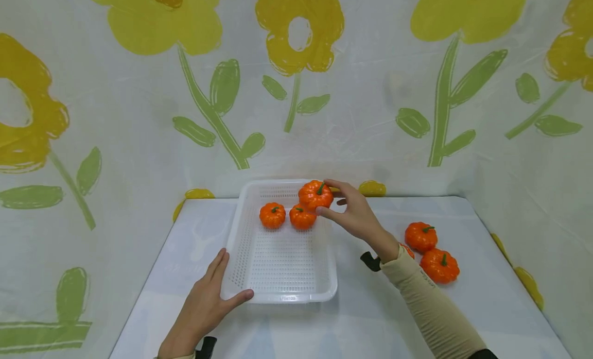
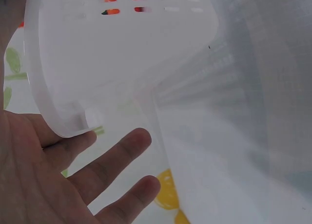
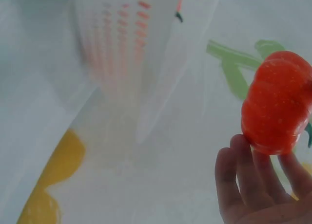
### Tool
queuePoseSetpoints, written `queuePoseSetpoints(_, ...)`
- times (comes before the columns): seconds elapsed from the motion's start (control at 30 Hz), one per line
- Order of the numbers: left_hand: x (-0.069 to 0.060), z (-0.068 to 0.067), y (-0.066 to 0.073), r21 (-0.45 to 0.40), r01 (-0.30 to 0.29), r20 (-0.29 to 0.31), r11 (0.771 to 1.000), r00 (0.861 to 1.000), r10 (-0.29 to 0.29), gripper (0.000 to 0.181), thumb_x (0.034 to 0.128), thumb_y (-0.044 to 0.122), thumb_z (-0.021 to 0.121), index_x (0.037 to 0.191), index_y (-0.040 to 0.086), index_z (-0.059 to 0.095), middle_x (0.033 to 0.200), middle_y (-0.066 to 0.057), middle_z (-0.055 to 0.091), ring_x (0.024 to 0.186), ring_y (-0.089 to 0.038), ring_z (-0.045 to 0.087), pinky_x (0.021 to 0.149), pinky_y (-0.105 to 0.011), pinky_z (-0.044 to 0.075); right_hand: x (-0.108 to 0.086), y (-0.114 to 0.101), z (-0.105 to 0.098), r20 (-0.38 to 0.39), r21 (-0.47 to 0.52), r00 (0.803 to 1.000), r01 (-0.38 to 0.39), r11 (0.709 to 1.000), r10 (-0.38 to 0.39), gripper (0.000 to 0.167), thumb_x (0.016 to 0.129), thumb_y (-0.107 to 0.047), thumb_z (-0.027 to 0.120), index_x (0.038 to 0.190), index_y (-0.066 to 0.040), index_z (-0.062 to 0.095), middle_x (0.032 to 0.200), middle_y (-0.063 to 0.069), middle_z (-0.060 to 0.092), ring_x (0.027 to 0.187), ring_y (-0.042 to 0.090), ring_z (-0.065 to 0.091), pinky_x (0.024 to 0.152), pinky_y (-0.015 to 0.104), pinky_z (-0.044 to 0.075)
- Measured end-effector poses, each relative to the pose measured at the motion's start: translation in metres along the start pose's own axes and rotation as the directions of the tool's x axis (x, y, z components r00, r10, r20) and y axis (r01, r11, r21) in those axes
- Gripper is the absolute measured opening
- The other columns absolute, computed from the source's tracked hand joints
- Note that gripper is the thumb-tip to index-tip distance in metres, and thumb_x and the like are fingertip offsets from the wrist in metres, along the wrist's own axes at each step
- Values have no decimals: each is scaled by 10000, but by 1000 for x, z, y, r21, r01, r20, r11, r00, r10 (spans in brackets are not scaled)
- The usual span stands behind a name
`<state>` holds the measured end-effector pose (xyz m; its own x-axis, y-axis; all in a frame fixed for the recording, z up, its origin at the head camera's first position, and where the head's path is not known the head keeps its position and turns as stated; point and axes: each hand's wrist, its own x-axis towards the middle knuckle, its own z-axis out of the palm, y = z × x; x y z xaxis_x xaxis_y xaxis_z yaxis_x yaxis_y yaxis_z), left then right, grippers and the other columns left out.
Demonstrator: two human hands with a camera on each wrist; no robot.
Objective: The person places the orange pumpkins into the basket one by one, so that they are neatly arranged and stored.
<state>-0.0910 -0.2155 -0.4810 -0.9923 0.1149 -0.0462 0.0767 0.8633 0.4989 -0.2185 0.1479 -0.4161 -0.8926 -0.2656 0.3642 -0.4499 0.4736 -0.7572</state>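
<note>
Whitish cloth backdrop (image 1: 352,142) on far side + both flanks, printed w/ big yellow flowers, green stems & leaves. Pale bench (image 1: 370,323) in front, faint print on its top.

White plastic basket (image 1: 296,298) sits abt. mid-bench, long side running away from the person; perforated walls & floor, rim all round, small moulded lettering on near edge. Two orange pumpkins inside, toward far end: one L of centre (image 1: 272,216), other to its R (image 1: 302,221), just apart, both w/ green stems.

L hand (image 1: 204,300) at basket's near-L corner: thumb stretched over near rim, fingers straight along L side; L wrist view has several fingers spread below the rim, nothing gripped.

R hand (image 1: 355,212) pinches a third pumpkin, the held pumpkin (image 1: 312,195), betw. thumb & fingertips, from its R side. It's over the basket's far-R corner, stem up & tilted R; in head view it overlaps the R-hand pumpkin in the basket a bit, can't tell if they touch. R wrist view: fingers under/alongside its glossy ribbed side.

R forearm in beige sleeve (image 1: 431,297), dark fitting (image 1: 370,261) at wrist. On bench, R of basket & well apart from it: far pumpkin (image 1: 420,236), near pumpkin (image 1: 440,266) close by, plus an orange bit (image 1: 408,250) behind the sleeve, prob. another pumpkin, mostly hidden.
</note>
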Motion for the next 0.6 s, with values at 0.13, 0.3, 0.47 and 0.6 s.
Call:
queuePoseSetpoints(0.13,1,1,0,-8,0,3,1000,1000,0,1207,785,786,650,1617,42,191,1679,-148,167,1394,-449,417,1083,-606,406,14,-16,14,25,36,1000,13,999,-14,736,857,-409,820,1472,-154,506,1435,-12,542,1167,218,586,935,444,535)
queuePoseSetpoints(0.3,1,1,1,-14,4,10,1000,1000,-4,1216,782,798,640,1617,41,185,1684,-141,155,1408,-444,400,1090,-607,398,30,-34,33,35,53,999,36,998,-38,724,855,-417,819,1461,-165,511,1434,-26,534,1192,190,588,935,381,541)
queuePoseSetpoints(0.47,1,-1,0,-17,26,29,1000,999,-26,1225,777,810,630,1625,59,163,1689,-132,134,1414,-441,392,1096,-609,390,40,-39,56,46,98,999,10,995,-15,718,863,-373,823,1459,-139,499,1436,-23,534,1199,184,594,944,366,538)
queuePoseSetpoints(0.6,1,-1,-1,-14,24,23,1000,999,-24,1222,779,813,625,1626,65,162,1688,-135,136,1404,-441,404,1092,-609,394,42,-38,77,63,100,998,-24,995,18,702,868,-316,825,1451,-103,498,1431,7,543,1198,196,599,946,346,536)
